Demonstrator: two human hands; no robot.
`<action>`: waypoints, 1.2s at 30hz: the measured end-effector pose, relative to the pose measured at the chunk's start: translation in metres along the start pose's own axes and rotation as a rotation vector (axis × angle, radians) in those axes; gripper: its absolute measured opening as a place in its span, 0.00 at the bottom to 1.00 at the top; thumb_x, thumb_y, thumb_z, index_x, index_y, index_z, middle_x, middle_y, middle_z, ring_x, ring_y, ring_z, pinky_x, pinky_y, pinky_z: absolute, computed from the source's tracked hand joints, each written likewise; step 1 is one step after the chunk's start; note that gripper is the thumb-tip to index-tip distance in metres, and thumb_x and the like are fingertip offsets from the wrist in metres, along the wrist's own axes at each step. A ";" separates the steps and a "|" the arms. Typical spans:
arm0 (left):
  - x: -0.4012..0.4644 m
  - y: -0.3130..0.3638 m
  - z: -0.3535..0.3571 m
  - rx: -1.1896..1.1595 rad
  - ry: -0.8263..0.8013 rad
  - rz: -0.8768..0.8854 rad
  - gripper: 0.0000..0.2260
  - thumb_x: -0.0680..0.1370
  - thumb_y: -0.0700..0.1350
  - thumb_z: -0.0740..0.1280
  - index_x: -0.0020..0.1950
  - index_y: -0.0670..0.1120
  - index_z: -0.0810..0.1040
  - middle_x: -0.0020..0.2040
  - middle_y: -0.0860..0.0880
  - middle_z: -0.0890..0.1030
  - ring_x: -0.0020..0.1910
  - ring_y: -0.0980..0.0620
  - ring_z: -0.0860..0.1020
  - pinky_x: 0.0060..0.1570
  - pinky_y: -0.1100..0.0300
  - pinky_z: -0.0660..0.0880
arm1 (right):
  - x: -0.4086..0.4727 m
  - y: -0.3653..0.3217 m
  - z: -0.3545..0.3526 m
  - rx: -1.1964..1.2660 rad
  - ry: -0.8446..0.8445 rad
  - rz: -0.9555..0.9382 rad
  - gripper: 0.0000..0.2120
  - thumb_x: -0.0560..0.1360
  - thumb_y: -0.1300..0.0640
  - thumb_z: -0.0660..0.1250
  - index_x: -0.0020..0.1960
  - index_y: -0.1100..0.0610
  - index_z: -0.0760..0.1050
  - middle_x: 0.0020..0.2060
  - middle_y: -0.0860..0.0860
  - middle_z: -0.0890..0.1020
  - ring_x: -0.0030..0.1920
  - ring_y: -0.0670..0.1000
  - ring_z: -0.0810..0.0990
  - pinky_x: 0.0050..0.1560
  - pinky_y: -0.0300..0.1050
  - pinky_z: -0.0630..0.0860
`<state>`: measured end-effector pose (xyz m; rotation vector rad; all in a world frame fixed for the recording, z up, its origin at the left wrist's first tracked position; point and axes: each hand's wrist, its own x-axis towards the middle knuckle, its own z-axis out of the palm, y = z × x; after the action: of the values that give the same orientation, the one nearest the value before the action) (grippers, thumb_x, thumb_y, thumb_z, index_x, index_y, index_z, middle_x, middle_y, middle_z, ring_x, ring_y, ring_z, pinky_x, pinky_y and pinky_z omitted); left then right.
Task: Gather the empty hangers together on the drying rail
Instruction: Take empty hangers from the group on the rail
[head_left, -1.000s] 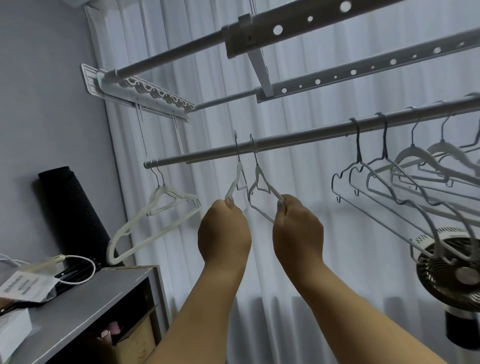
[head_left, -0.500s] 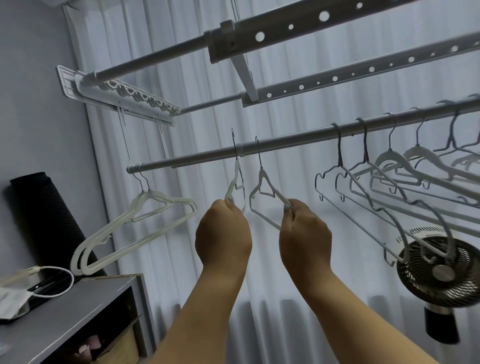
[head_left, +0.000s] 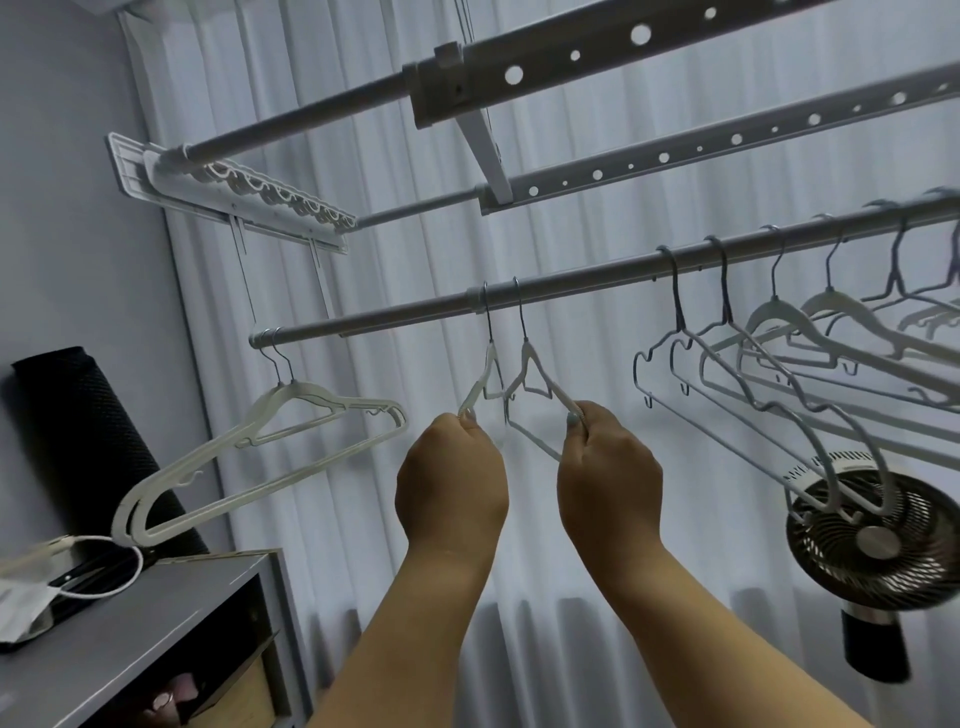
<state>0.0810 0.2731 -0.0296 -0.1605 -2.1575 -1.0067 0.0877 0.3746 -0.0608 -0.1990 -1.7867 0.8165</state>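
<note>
White curtains (head_left: 597, 519) fill the background behind a ceiling drying rack; grey wall at left. Lowest drying rail (head_left: 597, 283) runs from lower left up to the right.

Left hand (head_left: 451, 488): fingers curled, pinching the shoulder of a white hanger (head_left: 485, 379) whose hook sits on the rail just right of the rail's joint. Right hand (head_left: 609, 483): fingers curled, pinching the arm of a second white hanger (head_left: 530, 374), hook on the rail just beside the first. Both hangers empty, hooks close together but apart.

Two more white hangers (head_left: 270, 441) hang at the far left end of the rail, well apart from the held pair. A group of grey and white hangers (head_left: 769, 374) hangs along the right part of the rail.

Versus 0.5 s ago: grips unchanged on both hangers; the two hooks sit nearer each other, the right one shifted left toward its neighbour. Left-end pair and right-hand group keep their places on the rail.

Fan (head_left: 878, 540) at lower right. Counter (head_left: 130, 649) at lower left carries a face mask (head_left: 26, 603).
</note>
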 end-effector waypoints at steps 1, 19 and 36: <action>0.000 0.000 0.000 0.000 -0.005 -0.005 0.18 0.83 0.48 0.51 0.52 0.43 0.79 0.45 0.45 0.82 0.44 0.44 0.78 0.40 0.58 0.72 | 0.000 0.000 0.000 -0.002 0.004 0.001 0.12 0.80 0.59 0.54 0.48 0.59 0.76 0.35 0.56 0.81 0.35 0.57 0.77 0.37 0.48 0.74; -0.023 0.030 0.010 -0.045 -0.106 -0.003 0.18 0.83 0.48 0.51 0.50 0.43 0.79 0.46 0.46 0.82 0.44 0.43 0.78 0.41 0.57 0.72 | 0.006 0.027 -0.041 -0.077 0.054 0.041 0.11 0.80 0.59 0.54 0.49 0.59 0.76 0.35 0.56 0.80 0.34 0.55 0.72 0.35 0.44 0.63; -0.036 0.049 0.022 -0.070 -0.138 0.025 0.18 0.83 0.47 0.51 0.51 0.43 0.79 0.47 0.46 0.82 0.47 0.43 0.78 0.44 0.55 0.74 | 0.015 0.038 -0.064 -0.100 0.092 0.071 0.11 0.80 0.60 0.55 0.51 0.59 0.76 0.39 0.57 0.82 0.40 0.59 0.76 0.37 0.43 0.60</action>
<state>0.1142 0.3289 -0.0326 -0.2971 -2.2387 -1.0859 0.1298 0.4383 -0.0631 -0.3617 -1.7424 0.7569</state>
